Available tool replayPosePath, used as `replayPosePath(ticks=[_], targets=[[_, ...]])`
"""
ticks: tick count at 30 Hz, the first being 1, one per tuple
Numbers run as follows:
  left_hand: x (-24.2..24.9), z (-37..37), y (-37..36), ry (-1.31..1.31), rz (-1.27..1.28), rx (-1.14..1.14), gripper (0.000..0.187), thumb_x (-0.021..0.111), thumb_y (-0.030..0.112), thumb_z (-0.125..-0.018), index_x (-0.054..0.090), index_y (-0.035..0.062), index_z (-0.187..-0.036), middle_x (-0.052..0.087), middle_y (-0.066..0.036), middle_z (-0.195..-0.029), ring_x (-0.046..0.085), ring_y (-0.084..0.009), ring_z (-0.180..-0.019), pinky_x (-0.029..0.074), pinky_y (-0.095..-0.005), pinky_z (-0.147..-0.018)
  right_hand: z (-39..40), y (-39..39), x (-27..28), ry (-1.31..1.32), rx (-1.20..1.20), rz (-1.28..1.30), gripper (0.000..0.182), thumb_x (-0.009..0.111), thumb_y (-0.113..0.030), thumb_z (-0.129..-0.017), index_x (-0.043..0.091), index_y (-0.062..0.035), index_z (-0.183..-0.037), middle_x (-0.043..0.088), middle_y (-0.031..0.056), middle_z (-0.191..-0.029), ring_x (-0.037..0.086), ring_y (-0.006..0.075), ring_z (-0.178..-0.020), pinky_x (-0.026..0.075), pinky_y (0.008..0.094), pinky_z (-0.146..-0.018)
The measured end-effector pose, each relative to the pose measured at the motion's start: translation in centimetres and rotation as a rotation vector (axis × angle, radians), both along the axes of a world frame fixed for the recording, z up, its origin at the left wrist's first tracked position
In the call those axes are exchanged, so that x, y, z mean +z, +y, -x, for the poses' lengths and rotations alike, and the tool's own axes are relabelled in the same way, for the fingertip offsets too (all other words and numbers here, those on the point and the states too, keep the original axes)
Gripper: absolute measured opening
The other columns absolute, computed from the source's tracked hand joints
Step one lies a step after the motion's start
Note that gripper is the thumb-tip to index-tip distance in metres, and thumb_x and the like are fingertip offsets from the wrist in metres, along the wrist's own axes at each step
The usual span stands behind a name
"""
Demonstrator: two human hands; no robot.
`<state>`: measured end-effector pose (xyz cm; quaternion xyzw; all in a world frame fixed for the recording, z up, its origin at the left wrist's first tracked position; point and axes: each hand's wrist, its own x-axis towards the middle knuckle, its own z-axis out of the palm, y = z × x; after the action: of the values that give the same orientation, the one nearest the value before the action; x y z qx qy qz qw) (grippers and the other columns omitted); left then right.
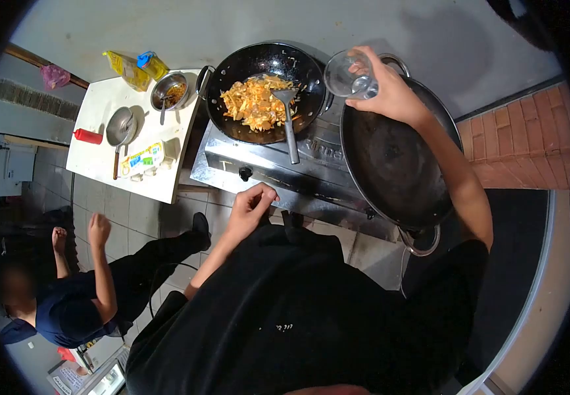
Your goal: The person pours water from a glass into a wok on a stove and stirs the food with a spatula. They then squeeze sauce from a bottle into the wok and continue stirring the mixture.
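Note:
My right hand [390,92] is wrapped round a clear drinking glass [339,74], raised between the wok and the large flat pan. The glass is tilted, its wide mouth towards the wok; how much liquid it holds is hard to tell. In the black wok [229,66] lies a shredded orange and pale yellow food [248,105]. A metal spatula [288,122] rests in it unheld, handle over the wok's near rim. My left hand [252,207] is curled closed in front of my body, near the stove's front edge, with nothing visible in it.
A wide dark pan [390,158] sits on the right of the steel stove [265,164]. On the white table [91,158] are a bowl [170,91], a saucepan [122,125], a red bottle [88,136] and an egg carton [145,160]. Another person [74,303] stands at left.

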<state>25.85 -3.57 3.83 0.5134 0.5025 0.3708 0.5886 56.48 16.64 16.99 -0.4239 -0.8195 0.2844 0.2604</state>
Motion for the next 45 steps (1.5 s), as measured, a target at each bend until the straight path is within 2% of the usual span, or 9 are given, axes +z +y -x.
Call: replayPosePath(ticks=[3, 5, 16, 22, 24, 33, 36, 38, 45], targets=[[0.8, -0.4, 0.8, 0.001, -0.025, 0.004, 0.023, 0.055, 0.019, -0.100, 0.062, 0.0014, -0.088, 0.049, 0.007, -0.072, 0.035, -0.0013, -0.064, 0.028, -0.0207, -0.056, -0.2, 1.6, -1.3, -0.091, 0.075, -0.122, 0.084, 0.083, -0.014, -0.068, 0.035, -0.0099, -0.137, 0.059, 0.0165, -0.113, 0.057, 0.0315, -0.113, 0.042, 0.0406, -0.098], [1.2, -0.4, 1.5, 0.006, -0.043, 0.021, 0.024, 0.055, 0.019, -0.100, 0.063, 0.0008, -0.086, 0.044, 0.007, -0.066, 0.033, -0.0020, -0.062, 0.026, -0.0221, -0.054, -0.4, 2.6, -1.9, -0.120, 0.084, -0.070, 0.082, 0.080, -0.019, -0.068, 0.035, -0.0090, -0.136, 0.057, 0.0251, -0.118, 0.054, 0.0428, -0.115, 0.042, 0.0443, -0.097], [0.7, 1.1, 3.4, 0.037, -0.006, 0.022, 0.023, 0.055, 0.018, -0.100, 0.063, 0.0014, -0.087, 0.048, 0.008, -0.070, 0.034, -0.0012, -0.063, 0.027, -0.0210, -0.056, 0.4, 4.7, -3.0, -0.181, 0.120, -0.105, 0.080, 0.077, -0.014, -0.068, 0.036, -0.0074, -0.136, 0.056, 0.0217, -0.117, 0.054, 0.0375, -0.114, 0.041, 0.0425, -0.098], [1.3, 1.2, 4.3, 0.012, 0.005, 0.017, 0.023, 0.055, 0.018, -0.101, 0.063, 0.0009, -0.089, 0.053, 0.007, -0.075, 0.036, -0.0006, -0.065, 0.029, -0.0201, -0.057, 0.8, 5.3, -3.5, -0.286, 0.154, -0.178, 0.083, 0.075, -0.011, -0.065, 0.036, -0.0075, -0.138, 0.055, 0.0211, -0.123, 0.052, 0.0388, -0.117, 0.042, 0.0433, -0.100], [1.2, 1.5, 4.5, 0.002, 0.014, 0.019, 0.023, 0.055, 0.019, -0.101, 0.063, 0.0008, -0.089, 0.054, 0.007, -0.076, 0.036, -0.0006, -0.065, 0.029, -0.0199, -0.057, 1.1, 5.1, -3.1, -0.381, 0.139, -0.117, 0.082, 0.074, -0.010, -0.067, 0.036, -0.0056, -0.140, 0.048, 0.0224, -0.134, 0.043, 0.0394, -0.128, 0.036, 0.0444, -0.108], [0.5, 2.1, 4.8, 0.019, -0.005, 0.061, 0.022, 0.055, 0.019, -0.101, 0.062, 0.0008, -0.089, 0.056, 0.006, -0.079, 0.038, -0.0008, -0.067, 0.031, -0.0194, -0.059, 2.4, 5.6, -4.1, -0.500, 0.206, -0.238, 0.084, 0.078, -0.012, -0.066, 0.039, -0.0090, -0.140, 0.054, 0.0149, -0.118, 0.052, 0.0351, -0.114, 0.045, 0.0441, -0.097], [0.9, 2.0, 4.8, 0.005, 0.028, 0.065, 0.022, 0.055, 0.018, -0.101, 0.062, 0.0010, -0.089, 0.056, 0.006, -0.079, 0.038, -0.0008, -0.068, 0.031, -0.0194, -0.059, 2.8, 5.3, -3.5, -0.529, 0.223, -0.240, 0.084, 0.079, -0.012, -0.066, 0.039, -0.0092, -0.139, 0.054, 0.0140, -0.118, 0.052, 0.0347, -0.114, 0.046, 0.0443, -0.096], [1.1, 1.8, 4.6, 0.007, -0.004, 0.089, 0.023, 0.054, 0.020, -0.101, 0.063, 0.0030, -0.088, 0.045, 0.008, -0.069, 0.034, -0.0016, -0.062, 0.027, -0.0203, -0.056, 3.0, 5.2, -3.4, -0.538, 0.228, -0.250, 0.085, 0.080, -0.012, -0.065, 0.039, -0.0094, -0.139, 0.054, 0.0139, -0.117, 0.052, 0.0345, -0.114, 0.046, 0.0445, -0.096], [0.7, 2.2, 4.5, 0.020, -0.015, 0.088, 0.023, 0.054, 0.020, -0.101, 0.063, 0.0036, -0.088, 0.047, 0.008, -0.071, 0.034, -0.0017, -0.062, 0.027, -0.0208, -0.056, 4.1, 4.9, -3.6, -0.472, 0.238, -0.246, 0.085, 0.080, -0.012, -0.065, 0.040, -0.0096, -0.139, 0.054, 0.0143, -0.119, 0.053, 0.0338, -0.114, 0.047, 0.0445, -0.097]])
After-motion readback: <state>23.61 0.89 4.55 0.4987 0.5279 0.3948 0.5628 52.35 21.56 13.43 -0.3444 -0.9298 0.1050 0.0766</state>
